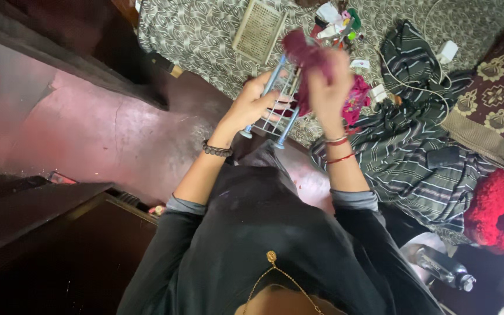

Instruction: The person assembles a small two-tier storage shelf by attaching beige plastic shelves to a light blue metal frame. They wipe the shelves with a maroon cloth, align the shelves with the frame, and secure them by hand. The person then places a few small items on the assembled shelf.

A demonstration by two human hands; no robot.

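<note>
Holding small blue-white wire rack (pixel 279 105) in left hand (pixel 253 105); right hand (pixel 326 87) clutching crumpled maroon cloth (pixel 304 53)

Tilted wire rack (pixel 276 108), crumpled maroon cloth (pixel 305 53)

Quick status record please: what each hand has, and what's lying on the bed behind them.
left hand: grips a small wire rack with light blue posts, held up over the bed edge
right hand: presses a dark red cloth against the rack
bed cover: grey patterned, rack held just above it
on bed: woven tan mat, striped dark cloth, white charger with cable, pile of small colourful items
floor: reddish, bare stone look
</note>
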